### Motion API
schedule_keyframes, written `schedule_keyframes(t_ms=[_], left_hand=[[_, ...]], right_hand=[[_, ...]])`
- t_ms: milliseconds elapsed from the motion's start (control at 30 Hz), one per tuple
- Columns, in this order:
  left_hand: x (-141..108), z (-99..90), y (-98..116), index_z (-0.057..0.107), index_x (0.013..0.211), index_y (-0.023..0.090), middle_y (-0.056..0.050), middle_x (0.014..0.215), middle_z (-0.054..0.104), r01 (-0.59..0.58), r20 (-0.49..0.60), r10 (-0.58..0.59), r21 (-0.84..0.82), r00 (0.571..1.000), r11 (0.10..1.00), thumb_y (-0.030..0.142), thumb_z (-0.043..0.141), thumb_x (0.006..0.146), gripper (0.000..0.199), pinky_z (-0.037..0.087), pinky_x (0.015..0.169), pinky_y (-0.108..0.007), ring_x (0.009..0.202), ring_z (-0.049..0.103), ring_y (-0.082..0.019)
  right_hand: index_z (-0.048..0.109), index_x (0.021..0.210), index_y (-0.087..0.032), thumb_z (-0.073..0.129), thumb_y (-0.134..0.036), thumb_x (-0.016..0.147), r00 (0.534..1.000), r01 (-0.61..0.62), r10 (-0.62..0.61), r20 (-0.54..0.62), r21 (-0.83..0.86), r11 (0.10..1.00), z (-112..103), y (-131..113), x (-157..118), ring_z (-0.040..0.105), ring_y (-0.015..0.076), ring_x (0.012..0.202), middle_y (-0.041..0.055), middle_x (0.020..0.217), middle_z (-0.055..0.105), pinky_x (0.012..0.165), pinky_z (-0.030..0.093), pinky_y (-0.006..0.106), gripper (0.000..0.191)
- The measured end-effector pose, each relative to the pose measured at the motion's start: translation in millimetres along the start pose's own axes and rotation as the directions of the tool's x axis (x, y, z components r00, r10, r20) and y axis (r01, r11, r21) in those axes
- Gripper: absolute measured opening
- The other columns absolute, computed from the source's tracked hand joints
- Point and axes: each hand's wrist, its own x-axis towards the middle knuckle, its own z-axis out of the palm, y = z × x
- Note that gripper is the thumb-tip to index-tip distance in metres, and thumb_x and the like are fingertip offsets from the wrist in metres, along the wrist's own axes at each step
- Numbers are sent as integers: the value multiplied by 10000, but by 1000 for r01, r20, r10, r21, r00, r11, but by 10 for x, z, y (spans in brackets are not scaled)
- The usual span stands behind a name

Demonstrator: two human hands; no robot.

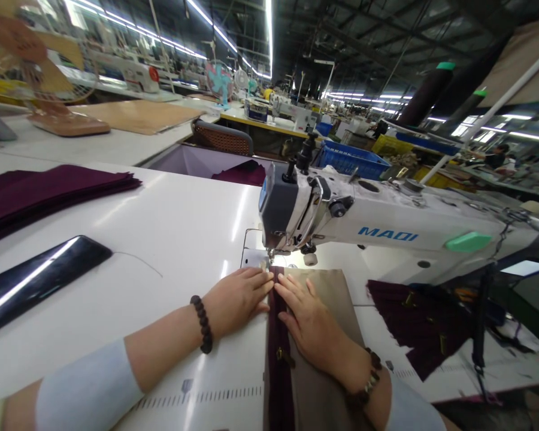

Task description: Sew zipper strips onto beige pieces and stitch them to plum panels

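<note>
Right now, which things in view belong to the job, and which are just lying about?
Job: sewing machine, maroon strip, beige cloth; probably maroon stack and maroon pieces, by matching colour.

Lying about, apparently: black slab, orange fan, blue crate.

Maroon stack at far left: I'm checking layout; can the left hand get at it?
Probably yes: nothing stands between the left hand and the maroon stack across the white tabletop.

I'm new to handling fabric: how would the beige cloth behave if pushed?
The beige cloth looks thin and flat, so it would probably bend or bunch. It may slide easily on the glossy table, but the right hand over it might resist.
</note>
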Motion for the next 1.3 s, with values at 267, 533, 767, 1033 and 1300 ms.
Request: schedule_keyframes(t_ms=[267, 533, 767, 1033, 1300], left_hand=[[74, 0, -70, 483, 1175, 62, -130, 1155, 546, 73, 44, -73, -3, 996, 997, 317, 589, 827, 444, 384, 955, -403, 1104, 467, -262], [102, -33, -76, 505, 1137, 61, -125, 1111, 552, 68, 54, -70, 26, 996, 997, 293, 592, 828, 395, 406, 934, -375, 1055, 490, -240], [-244, -274, 569, 573, 1052, 90, -112, 1090, 586, -89, 19, 89, -30, 996, 996, 226, 447, 894, 243, 407, 923, -392, 1009, 518, -241], [-546, -175, 1116, 607, 978, 92, -77, 956, 640, -202, -243, 172, -105, 955, 974, 85, 237, 928, 373, 384, 920, -326, 906, 551, -191], [-546, -44, 1178, 609, 848, 123, -47, 762, 627, -105, -335, 57, -126, 941, 986, 90, 221, 943, 401, 444, 813, -250, 768, 558, -148]], right_hand=[[350, 1326, -169, 380, -161, 854, 1000, 13, -13, 2, -19, 1000, -34, 93, 162, 236, 213, 1309, 49, 1412, 297, 1056, 199, 523, 473], [351, 1324, -163, 398, -169, 859, 998, 51, -51, -22, -5, 999, -44, 132, 191, 258, 206, 1299, 68, 1405, 311, 1060, 194, 501, 468], [365, 1310, -134, 410, -224, 889, 998, 48, -48, -45, -7, 999, -37, 148, 160, 239, 197, 1308, 81, 1399, 321, 1059, 193, 474, 433], [383, 1304, -151, 420, -226, 889, 997, 51, -51, -54, -6, 999, -49, 137, 147, 257, 200, 1300, 76, 1395, 330, 1062, 190, 466, 424], [382, 1305, -157, 412, -202, 883, 997, 54, -56, -56, -31, 998, -50, 112, 154, 235, 203, 1310, 71, 1390, 339, 1063, 166, 525, 425]])
